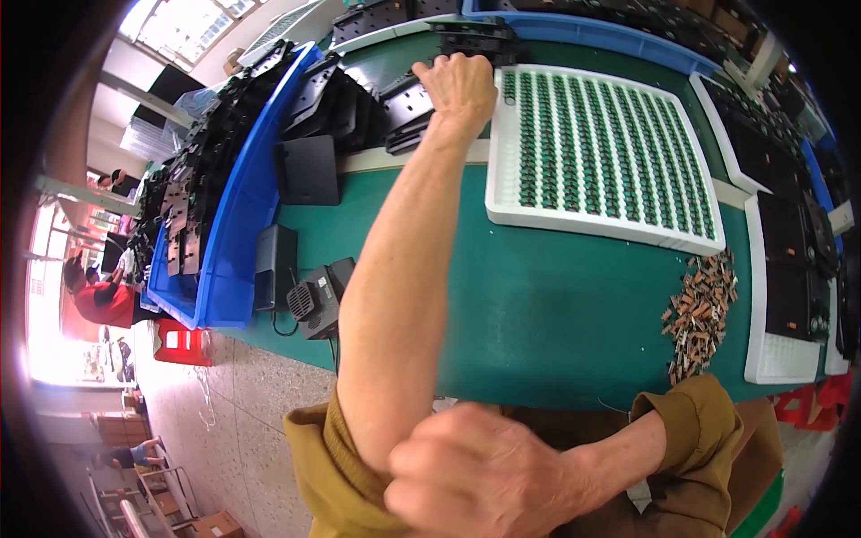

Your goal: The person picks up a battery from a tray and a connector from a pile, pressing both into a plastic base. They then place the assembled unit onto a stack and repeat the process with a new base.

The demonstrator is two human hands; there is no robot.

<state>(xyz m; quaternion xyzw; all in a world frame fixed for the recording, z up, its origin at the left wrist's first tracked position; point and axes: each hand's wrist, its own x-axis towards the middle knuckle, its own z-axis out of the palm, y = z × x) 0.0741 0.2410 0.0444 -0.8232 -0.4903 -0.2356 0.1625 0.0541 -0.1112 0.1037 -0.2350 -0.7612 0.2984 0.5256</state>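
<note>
Spread wide under a busy workshop, a green surface (538, 305) with stock ranged along its edges, likely to keep the near middle free for handwork. Along the left, tilted in the wide view, a long blue bin (229, 242) packed with black plastic plates (186, 211), on edge and overlapping, presumably for easy plucking. Right of centre, a white foam tray (574, 222), gridded, probably to keep its contents counted and apart. At far right, white trays (758, 359) bearing more black plastic parts.

At the far side, between blue bin and foam tray, stacked black panels (408, 103) — seemingly parked at arm's length to spare the nearer space. Closer to the bin, a flat black cover (307, 172); below that, a dark box (275, 264) and a small black device with a round grille (314, 300), side by side near the left edge.

Over the stacked panels, at full stretch, the left hand (459, 85), back upward, fingers bent forward — fingertips hidden, so impossible to tell whether pinching a part or merely resting. Low in front, blurred, the right hand (484, 475), fingers curled inward by the left elbow, perhaps at the sleeve; grip or contents impossible to tell.

Smallest of all: green circuit boards (571, 143) in rows inside the foam tray, and by its near right corner, a loose heap of copper-coloured pieces (701, 314), apparently for picking singly.
</note>
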